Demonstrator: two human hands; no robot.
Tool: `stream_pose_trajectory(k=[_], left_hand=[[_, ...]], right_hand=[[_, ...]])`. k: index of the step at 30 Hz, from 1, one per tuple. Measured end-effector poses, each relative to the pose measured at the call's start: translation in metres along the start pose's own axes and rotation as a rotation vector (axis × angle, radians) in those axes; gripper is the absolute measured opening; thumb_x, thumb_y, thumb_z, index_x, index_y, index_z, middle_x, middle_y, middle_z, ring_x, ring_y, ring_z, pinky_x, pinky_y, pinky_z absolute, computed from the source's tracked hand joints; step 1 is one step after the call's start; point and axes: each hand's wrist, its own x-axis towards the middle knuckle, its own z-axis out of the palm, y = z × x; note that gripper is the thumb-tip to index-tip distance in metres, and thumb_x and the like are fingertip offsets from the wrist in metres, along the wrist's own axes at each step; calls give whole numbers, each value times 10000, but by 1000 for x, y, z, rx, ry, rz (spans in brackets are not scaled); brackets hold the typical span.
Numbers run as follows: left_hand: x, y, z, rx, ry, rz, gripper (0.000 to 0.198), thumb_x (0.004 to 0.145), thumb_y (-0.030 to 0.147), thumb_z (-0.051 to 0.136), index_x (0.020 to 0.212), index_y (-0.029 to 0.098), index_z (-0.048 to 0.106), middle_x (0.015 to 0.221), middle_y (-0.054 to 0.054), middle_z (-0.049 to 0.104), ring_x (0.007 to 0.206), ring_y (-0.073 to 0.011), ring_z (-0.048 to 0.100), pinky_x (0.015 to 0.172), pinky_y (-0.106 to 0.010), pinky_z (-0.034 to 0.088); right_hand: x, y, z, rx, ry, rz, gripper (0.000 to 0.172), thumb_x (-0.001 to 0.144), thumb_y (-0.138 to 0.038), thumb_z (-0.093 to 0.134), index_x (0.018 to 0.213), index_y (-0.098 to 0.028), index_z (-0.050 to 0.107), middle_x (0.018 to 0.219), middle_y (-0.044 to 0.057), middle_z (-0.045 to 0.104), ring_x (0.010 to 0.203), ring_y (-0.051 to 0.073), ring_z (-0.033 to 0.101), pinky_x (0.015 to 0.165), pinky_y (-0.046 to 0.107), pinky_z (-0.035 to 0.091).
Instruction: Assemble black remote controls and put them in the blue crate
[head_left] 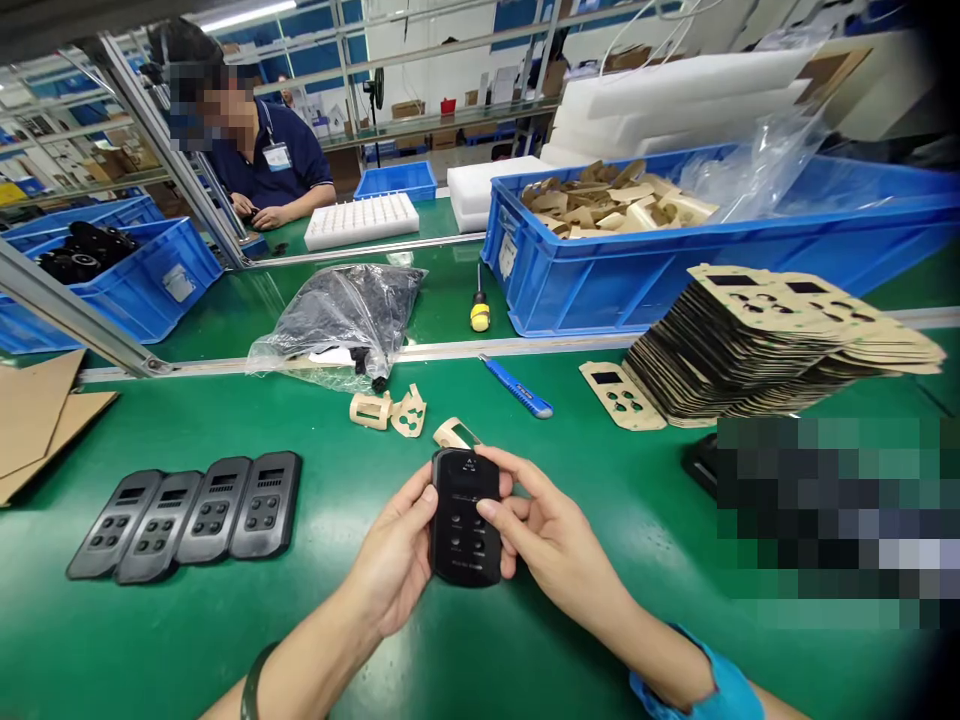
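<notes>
We face a green workbench [570, 640] that fills most of the view; on a raised strip at the far right sits a long blue bin [600, 290] heaped with tan cut-outs, and behind it rise white foam slabs [675, 110]; at the far left, beyond a metal post, another blue bin [127, 300] holds black parts; across the bench a co-worker [300, 150] in a dark blue shirt with a badge bends over work, near a white tray [362, 225] of small upright pins.

On our right stands a leaning stack of tan-faced panels [750, 350]; ahead to our left lies a clear plastic bag [337, 310] with dark contents; at the left edge are cardboard sheets [37, 420].

Our two hands meet at the near centre, above the bench: the left hand [397, 560] grips the left edge of a black casing [459, 480], thumb along its side; the right hand [551, 530] pinches its right side, thumb on the face, forefinger at the top corner; the casing stands face towards us, with four round button spots.

Well to its left, four similar grey-black casings [196, 518] lie side by side; beyond it are a blue utility knife [517, 387], a yellow-and-black screwdriver [480, 312] and curled tan pieces [370, 411].
</notes>
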Motion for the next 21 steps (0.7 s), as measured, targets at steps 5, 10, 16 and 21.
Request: stream_pose_trajectory(k=[5, 10, 16, 21], left_hand=[[-1, -2, -1, 2, -9, -9, 512, 836, 315, 642, 1318, 196, 521, 1094, -93, 699, 1012, -241, 632, 858, -336, 458], [-2, -6, -1, 149, -33, 77, 533, 812, 258, 679, 1320, 222, 523, 1197, -87, 654, 1081, -248, 598, 907, -332, 441], [-5, -7, 0, 180, -84, 106, 524, 846, 281, 638, 1348, 235, 497, 1319, -86, 581, 1184, -256, 535, 980, -339, 405], [-6, -5, -1, 250, -123, 89, 595, 832, 257, 651, 1387, 266, 434, 1398, -55, 511, 1284, -246, 445, 1053, -340, 347]], right_hand=[[1, -1, -1, -24, 27, 26, 467, 820, -387, 622, 1259, -263, 522, 815, -45, 434, 404, 46, 526, 368, 207, 452], [0, 0, -2, -32, 42, 25, 523, 814, -380, 633, 1304, -277, 479, 810, -55, 404, 400, 44, 514, 359, 205, 440], [1, 1, -4, -93, 47, -50, 483, 824, -366, 639, 1284, -273, 520, 979, 30, 578, 636, 122, 590, 506, 233, 500], [-1, -7, -5, -129, -36, -20, 460, 872, -389, 557, 1292, -219, 475, 725, -5, 632, 459, 90, 478, 374, 186, 382]])
